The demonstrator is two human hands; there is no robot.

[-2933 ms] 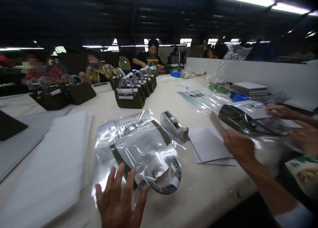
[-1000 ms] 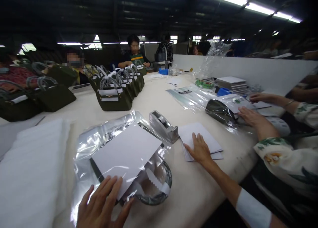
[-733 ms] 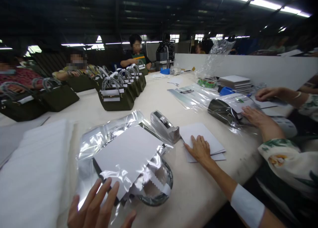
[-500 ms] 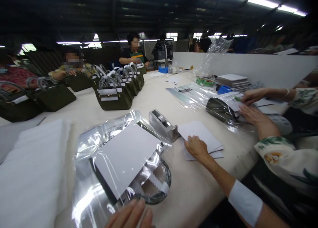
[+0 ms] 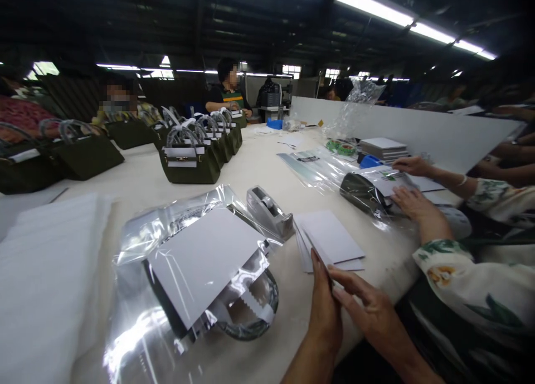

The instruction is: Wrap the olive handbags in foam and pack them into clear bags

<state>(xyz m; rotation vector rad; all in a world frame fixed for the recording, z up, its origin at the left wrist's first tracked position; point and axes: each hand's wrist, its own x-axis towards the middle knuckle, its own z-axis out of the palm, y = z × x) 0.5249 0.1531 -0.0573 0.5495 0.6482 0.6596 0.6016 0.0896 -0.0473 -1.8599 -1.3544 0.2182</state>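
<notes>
The bench (image 5: 259, 166) ran from the bottom of the frame up to the centre, a broad pale top that let every piece lie flat within reach; at lower left a thick wad of white padding (image 5: 45, 283) lay along its edge, close by; just right of that lay the bagged handbag (image 5: 196, 272), a dark olive piece on its side inside clear plastic, with a white card face-up over it, I judged to stiffen and shield the front, its wrapped handle curling toward the lower centre; more handbags (image 5: 192, 158) stood upright in a file at upper centre-left, handles up, easy to lift one by one; a co-worker's hands (image 5: 412, 203) at right pressed on another bagged piece; the tape dispenser (image 5: 267, 211) sat between my bagged handbag and the stack of white cards (image 5: 330, 242), near both; that stack lay fanned at centre-right so a top sheet could be peeled off; my left hand (image 5: 324, 311) and right hand (image 5: 370, 311) met at lower centre-right, just below the stack; between them I had a single white card (image 5: 320, 256) lifted by its near edge, the left grip pinched shut on it, I believed; the right fingers lay against the left hand, loosely spread, holding nothing that I could make out.
</notes>
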